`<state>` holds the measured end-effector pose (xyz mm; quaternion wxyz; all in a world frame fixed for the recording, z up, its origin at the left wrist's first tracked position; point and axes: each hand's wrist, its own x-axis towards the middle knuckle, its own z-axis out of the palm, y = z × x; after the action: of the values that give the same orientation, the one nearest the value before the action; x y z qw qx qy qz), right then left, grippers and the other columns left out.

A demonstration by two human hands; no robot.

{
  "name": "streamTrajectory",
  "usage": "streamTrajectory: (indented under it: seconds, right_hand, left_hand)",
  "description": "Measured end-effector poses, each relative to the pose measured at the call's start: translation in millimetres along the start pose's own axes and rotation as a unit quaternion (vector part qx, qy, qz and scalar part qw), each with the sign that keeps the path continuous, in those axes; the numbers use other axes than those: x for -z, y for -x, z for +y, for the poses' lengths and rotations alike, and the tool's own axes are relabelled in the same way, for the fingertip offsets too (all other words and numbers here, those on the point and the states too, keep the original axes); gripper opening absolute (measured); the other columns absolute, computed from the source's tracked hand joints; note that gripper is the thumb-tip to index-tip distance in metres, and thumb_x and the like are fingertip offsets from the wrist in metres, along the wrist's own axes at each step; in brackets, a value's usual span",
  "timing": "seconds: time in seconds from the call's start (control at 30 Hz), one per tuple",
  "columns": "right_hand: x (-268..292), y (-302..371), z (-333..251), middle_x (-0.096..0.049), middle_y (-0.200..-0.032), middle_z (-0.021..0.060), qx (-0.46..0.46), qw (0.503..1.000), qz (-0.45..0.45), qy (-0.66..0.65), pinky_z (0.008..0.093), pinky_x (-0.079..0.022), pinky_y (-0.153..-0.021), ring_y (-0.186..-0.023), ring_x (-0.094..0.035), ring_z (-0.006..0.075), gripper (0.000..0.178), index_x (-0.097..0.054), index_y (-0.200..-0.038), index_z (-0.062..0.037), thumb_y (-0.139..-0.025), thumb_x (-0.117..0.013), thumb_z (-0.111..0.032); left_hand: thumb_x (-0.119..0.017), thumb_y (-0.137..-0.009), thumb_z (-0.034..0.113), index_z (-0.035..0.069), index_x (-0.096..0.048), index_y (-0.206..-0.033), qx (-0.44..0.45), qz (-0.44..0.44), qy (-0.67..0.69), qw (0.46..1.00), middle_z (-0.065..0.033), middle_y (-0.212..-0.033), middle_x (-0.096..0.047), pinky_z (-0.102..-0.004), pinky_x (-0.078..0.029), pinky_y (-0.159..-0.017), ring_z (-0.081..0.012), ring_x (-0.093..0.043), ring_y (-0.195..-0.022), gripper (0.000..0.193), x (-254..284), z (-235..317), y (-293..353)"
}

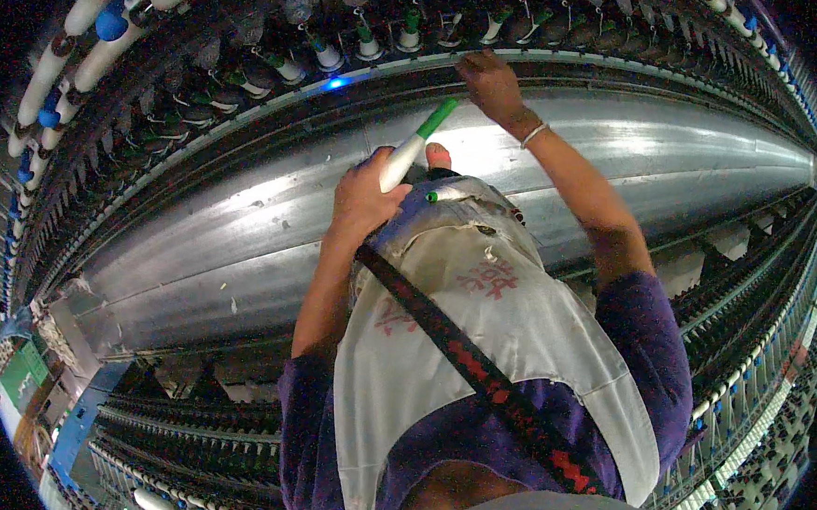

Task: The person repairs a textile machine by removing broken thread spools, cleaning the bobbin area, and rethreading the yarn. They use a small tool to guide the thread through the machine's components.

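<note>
My left hand [363, 196] is closed round a yarn bobbin [417, 145], whose white wound body leads up to a bare green tip. Up at the rail of the spinning machine, my right hand [495, 90] has its fingers bent together in shadow; what they hold, if anything, is too small to make out. Beyond it runs a curved row of spindles with white-and-green bobbins [410, 33]. A second bobbin [448, 195] pokes out at the waist pocket of my white apron [463, 286], its green end showing.
A blue light [336, 83] glows on the machine rail [383, 67]. Large white yarn rolls [50, 79] hang at the upper left. Behind me stands another machine row [192, 429]. A shiny metal floor [243, 207] fills the aisle between, and a green box [22, 376] sits at the far left.
</note>
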<state>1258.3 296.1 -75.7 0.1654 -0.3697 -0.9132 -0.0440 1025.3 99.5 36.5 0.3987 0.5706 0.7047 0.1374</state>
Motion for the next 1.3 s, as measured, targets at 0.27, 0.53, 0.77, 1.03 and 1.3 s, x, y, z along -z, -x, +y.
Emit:
streamTrajectory:
  seconds: [0.27, 0.53, 0.77, 1.03, 1.3]
  right_hand:
    - [-9.7, -98.7, 22.3, -0.064, -0.105, 0.0105, 0.221, 0.911, -0.243, 0.251, 0.0437, -0.042, -0.097, -0.097, -0.061, 0.0274, 0.030, -0.067, -0.098, -0.0058, -0.070, -0.061, -0.012]
    - [-42.9, -112.0, 54.5, -0.067, -0.080, 0.0111, 0.250, 0.922, -0.245, 0.163, 0.0411, -0.054, -0.066, -0.077, -0.066, 0.0278, 0.025, -0.065, -0.095, -0.0056, -0.072, -0.061, -0.010]
    - [36.4, -113.4, 32.2, -0.065, -0.088, 0.0154, 0.071, 0.949, -0.272, 0.142, 0.0471, -0.050, -0.061, -0.078, -0.064, 0.0302, 0.023, -0.065, -0.094, -0.0070, -0.080, -0.057, -0.024]
    - [38.2, 58.8, -50.3, -0.063, -0.074, 0.0065, -0.201, 0.797, -0.339, -0.458, 0.0308, -0.047, -0.064, -0.067, -0.056, 0.0157, 0.017, -0.063, -0.086, -0.0029, -0.077, -0.048, 0.001]
    - [114.1, 76.2, -96.4, -0.065, -0.100, 0.0090, -0.116, 0.827, -0.284, -0.472, 0.0371, -0.045, -0.092, -0.109, -0.055, 0.0257, 0.013, -0.072, -0.089, -0.0088, -0.077, -0.066, -0.010]
  left_hand:
    - [-0.074, -0.070, 0.031, 0.010, -0.055, -0.117, -0.056, 0.085, -0.039, 0.994, -0.0176, -0.101, -0.065, -0.0437, -0.050, -0.077, -0.0362, -0.063, -0.091, 0.055, 28.1, 3.6, -1.1]
    - [-0.075, -0.067, 0.033, 0.009, -0.055, -0.114, -0.024, 0.122, -0.005, 0.992, -0.0205, -0.093, -0.064, -0.0458, -0.049, -0.073, -0.0386, -0.063, -0.086, 0.057, 23.1, 2.9, 2.8]
    - [-0.075, -0.068, 0.031, 0.002, -0.055, -0.115, -0.034, 0.149, 0.053, 0.987, -0.0222, -0.093, -0.064, -0.0441, -0.050, -0.073, -0.0394, -0.063, -0.086, 0.059, 7.6, -17.5, -9.6]
    - [-0.075, -0.071, 0.031, -0.002, -0.053, -0.116, -0.033, 0.109, 0.167, 0.979, -0.0234, -0.097, -0.063, -0.0406, -0.050, -0.074, -0.0389, -0.063, -0.087, 0.060, 5.2, -1.8, -18.6]
    - [-0.072, -0.073, 0.029, 0.005, -0.051, -0.120, -0.060, 0.117, 0.036, 0.991, -0.0227, -0.099, -0.064, -0.0465, -0.049, -0.075, -0.0404, -0.062, -0.090, 0.057, 10.0, 23.0, -13.6]
